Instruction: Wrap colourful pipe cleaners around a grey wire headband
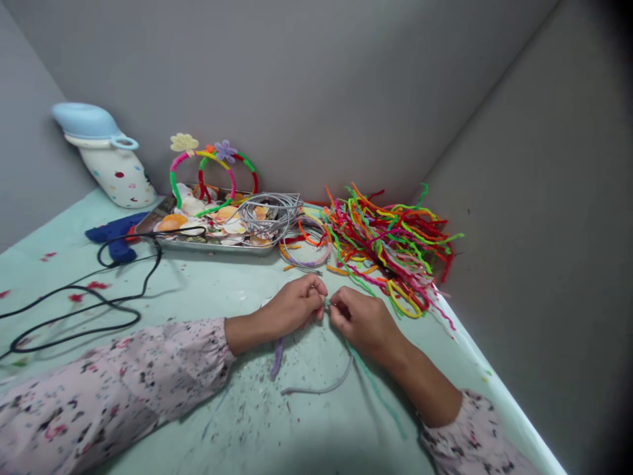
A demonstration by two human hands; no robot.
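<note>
My left hand and my right hand almost meet over the middle of the table, fingertips pinched. Between them shows a small bit of pale green fuzzy stem; its long end trails from under my right hand toward the lower right. A grey wire curves down from the right hand and lies on the table. Below my left wrist a purple fuzzy stem sticks out. My fingers hide where the stems and wire join.
A metal tray of paper pieces holds flower-topped rings and coiled grey wire. Colourful fuzzy stems pile at back right. At left are a blue glue gun, its black cable and a white bottle.
</note>
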